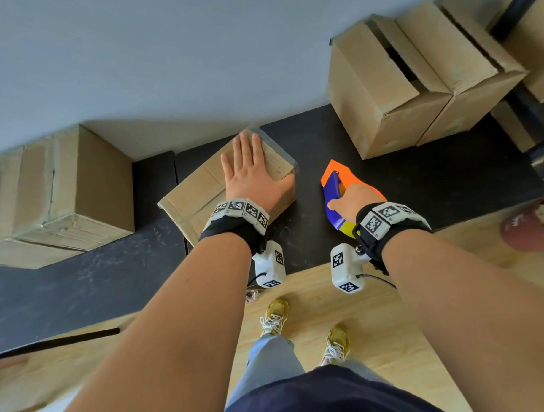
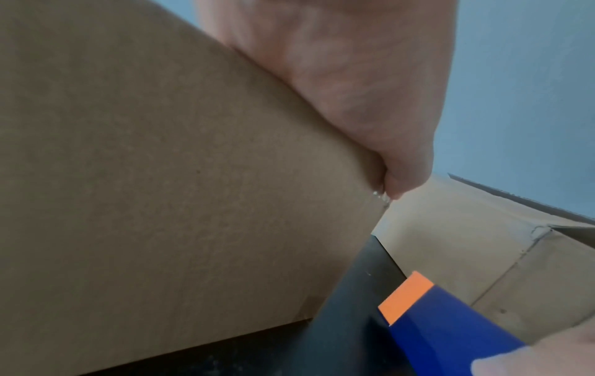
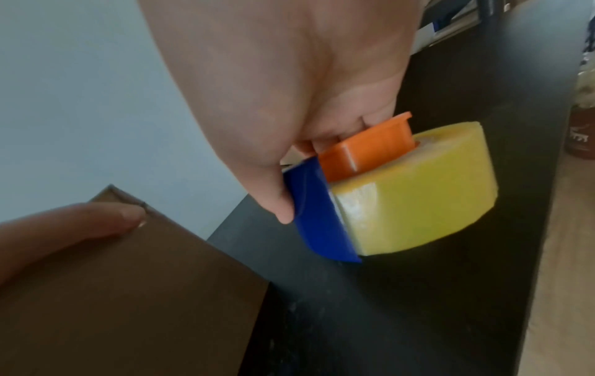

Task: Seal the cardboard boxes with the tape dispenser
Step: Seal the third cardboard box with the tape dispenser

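Mid-frame, the left hand [image 1: 251, 172] lies spread flat on the small box [image 1: 202, 189]; the right hand [image 1: 353, 200] grips the tape dispenser [image 1: 341, 185] just beside it on the counter [image 1: 418, 182] (taping seems next: lift it onto the seam).

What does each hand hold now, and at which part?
The right hand grips the tape dispenser by its blue and orange handle. The left hand holds nothing; it lies flat on the small box.
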`<state>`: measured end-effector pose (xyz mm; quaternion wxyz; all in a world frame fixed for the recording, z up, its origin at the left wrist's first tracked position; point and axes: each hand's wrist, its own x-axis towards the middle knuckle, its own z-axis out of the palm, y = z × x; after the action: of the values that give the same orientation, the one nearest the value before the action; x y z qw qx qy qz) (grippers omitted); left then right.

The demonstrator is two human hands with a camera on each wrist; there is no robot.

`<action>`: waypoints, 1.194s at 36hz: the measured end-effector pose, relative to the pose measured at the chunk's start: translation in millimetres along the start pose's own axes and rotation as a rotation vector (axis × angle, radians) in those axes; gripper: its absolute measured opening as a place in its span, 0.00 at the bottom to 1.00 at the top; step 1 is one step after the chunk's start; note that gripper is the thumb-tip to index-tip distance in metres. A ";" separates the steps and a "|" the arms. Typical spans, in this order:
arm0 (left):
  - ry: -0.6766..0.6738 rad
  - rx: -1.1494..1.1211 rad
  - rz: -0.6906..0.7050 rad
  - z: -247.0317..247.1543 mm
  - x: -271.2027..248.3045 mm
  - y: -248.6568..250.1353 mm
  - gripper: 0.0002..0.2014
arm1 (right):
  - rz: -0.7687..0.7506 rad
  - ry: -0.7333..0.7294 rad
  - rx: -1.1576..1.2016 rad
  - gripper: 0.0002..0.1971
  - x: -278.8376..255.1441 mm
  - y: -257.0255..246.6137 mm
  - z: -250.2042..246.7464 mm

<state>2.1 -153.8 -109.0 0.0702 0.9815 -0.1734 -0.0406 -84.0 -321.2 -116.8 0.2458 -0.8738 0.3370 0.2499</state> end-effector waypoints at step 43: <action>0.156 -0.108 0.137 -10.8 -97.2 -6.5 0.35 | -0.409 0.257 0.342 0.23 -39.6 -30.1 -28.1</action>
<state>-85.6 -112.7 -94.0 0.1390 0.9623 -0.2315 0.0315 -80.6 -299.9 -63.9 0.3899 -0.8940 0.2197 0.0220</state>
